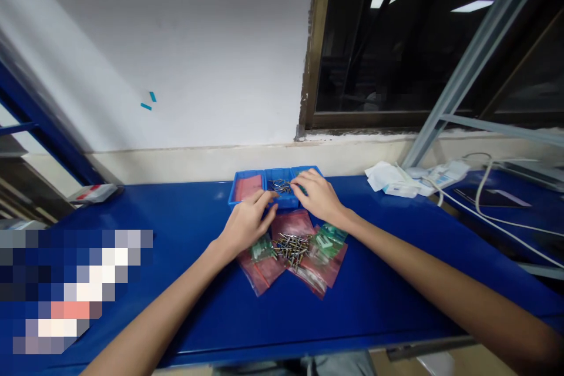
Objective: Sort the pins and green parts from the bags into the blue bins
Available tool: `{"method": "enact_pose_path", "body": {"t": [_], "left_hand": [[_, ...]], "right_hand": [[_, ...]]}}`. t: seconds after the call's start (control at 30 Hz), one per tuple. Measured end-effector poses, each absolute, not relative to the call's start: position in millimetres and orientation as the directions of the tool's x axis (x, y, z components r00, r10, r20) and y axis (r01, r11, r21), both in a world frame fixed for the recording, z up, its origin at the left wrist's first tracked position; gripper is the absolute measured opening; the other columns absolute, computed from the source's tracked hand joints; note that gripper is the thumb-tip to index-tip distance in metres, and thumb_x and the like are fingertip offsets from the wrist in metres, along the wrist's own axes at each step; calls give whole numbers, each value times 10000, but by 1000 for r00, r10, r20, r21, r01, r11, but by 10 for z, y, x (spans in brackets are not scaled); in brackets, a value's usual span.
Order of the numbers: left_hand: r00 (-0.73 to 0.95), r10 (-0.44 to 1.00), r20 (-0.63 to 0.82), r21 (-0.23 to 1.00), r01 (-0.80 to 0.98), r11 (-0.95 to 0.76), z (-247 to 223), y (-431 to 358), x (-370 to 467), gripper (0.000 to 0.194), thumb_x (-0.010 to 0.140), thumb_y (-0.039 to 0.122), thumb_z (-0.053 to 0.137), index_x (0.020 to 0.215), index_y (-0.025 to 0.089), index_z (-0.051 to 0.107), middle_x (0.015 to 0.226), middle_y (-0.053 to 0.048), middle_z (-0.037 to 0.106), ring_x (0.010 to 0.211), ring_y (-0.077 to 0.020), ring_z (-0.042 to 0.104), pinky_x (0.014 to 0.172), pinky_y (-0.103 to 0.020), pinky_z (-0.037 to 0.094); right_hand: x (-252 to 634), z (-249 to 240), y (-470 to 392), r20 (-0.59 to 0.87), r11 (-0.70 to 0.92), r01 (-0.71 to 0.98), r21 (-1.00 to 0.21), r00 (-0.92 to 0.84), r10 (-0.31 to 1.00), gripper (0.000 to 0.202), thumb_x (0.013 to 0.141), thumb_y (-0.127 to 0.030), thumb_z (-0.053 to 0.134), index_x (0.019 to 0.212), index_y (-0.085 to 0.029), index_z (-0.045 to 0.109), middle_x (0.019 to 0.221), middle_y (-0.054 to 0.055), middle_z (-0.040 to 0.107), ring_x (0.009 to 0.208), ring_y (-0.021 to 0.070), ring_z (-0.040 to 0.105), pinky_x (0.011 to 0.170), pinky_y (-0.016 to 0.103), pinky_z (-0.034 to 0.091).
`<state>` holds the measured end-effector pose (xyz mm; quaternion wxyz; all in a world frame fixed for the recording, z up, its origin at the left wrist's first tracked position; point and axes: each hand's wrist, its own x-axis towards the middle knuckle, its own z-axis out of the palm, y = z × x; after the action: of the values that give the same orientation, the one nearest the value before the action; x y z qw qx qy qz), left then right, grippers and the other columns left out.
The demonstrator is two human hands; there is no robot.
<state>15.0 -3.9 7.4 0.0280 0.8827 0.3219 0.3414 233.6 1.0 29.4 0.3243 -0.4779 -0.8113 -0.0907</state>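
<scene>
My left hand hovers at the near edge of a blue bin, its thumb and bent fingers apart. My right hand reaches over the bin's right side, fingers curled down and their tips close to the loose screws inside. Whether the right fingertips hold a screw is too small to tell. In front of both hands lies a pile of screws on pink plastic bags. Green plastic bags lie on either side of the pile, one partly beneath my left hand.
Another blue bin on the left holds pink bags. A right-hand bin is mostly hidden by my hand. White papers or packets and a white cable lie at the right. A pale box stands at the far left.
</scene>
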Motion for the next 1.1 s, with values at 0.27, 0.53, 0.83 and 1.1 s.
{"method": "enact_pose_path", "body": {"t": [0.27, 0.53, 0.83, 1.1], "left_hand": [[692, 581, 430, 124, 592, -797, 45, 32, 82, 242, 988, 220, 449, 1124, 157, 640, 1015, -91, 673, 905, -215, 661, 791, -353, 541], [764, 551, 335, 74, 561, -824, 4, 64, 103, 259, 987, 225, 465, 1089, 150, 690, 991, -94, 709, 917, -214, 665, 836, -359, 537], [781, 553, 289, 76, 558, -827, -46, 72, 110, 259, 988, 241, 472, 1150, 160, 658, 1028, -90, 709, 964, -223, 653, 851, -357, 532], [784, 556, 275, 85, 557, -826, -84, 87, 101, 255, 984, 258, 484, 1166, 171, 641, 988, -93, 682, 965, -217, 637, 837, -339, 529]], "right_hand": [[2250, 447, -444, 543, 533, 843, -70, -416, 729, 259, 1002, -229, 419, 1063, -166, 663, 1021, 80, 682, 981, 218, 602, 865, 359, 475], [2393, 167, -456, 257, 477, 876, -64, -448, 857, 207, 974, -208, 475, 1008, -166, 675, 1010, 98, 675, 967, 237, 613, 740, 325, 468], [2333, 122, -499, 205, 423, 905, -42, -407, 890, 226, 991, -254, 455, 1093, -182, 643, 1111, 114, 637, 1036, 246, 590, 797, 337, 468], [2317, 84, -484, 207, 372, 928, -18, -361, 909, 220, 978, -283, 474, 1113, -185, 616, 1092, 93, 625, 989, 249, 622, 726, 329, 474]]}}
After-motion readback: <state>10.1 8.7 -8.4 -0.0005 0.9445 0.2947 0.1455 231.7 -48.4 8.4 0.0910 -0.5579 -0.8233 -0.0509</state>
